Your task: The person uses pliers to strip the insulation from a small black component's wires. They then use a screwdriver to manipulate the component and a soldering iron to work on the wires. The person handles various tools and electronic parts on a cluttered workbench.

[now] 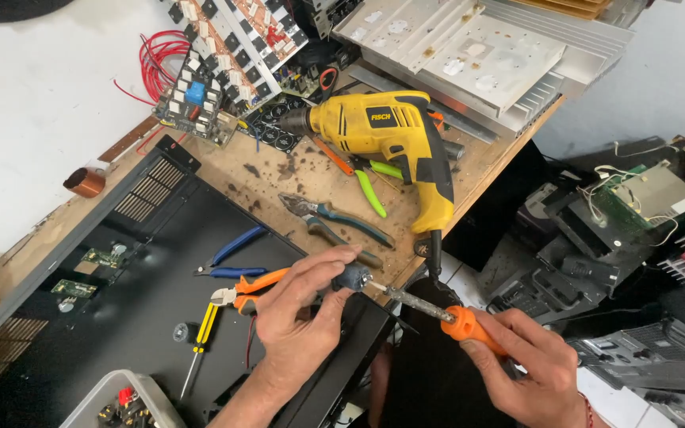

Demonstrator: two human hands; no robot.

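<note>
On the desk (279, 170): I see a yellow drill (394, 135) with a small dark label on its side.
Left hand (299, 305): palm down, fingers pinched around a small dark round part (353, 277) above the black case (128, 309).
Right hand (529, 368): wrapped around the orange-handled soldering iron (445, 317), tip meeting that part.

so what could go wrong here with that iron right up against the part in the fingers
1. The soldering iron in the right hand has its tip at the small dark component pinched in the left hand; the fingertips sit very near the metal and could get burned.
2. The work is held in the air off the bench edge, so drips or a slip might land below.
3. The drill cord hangs just beside the iron's shaft and could be scorched.
</note>
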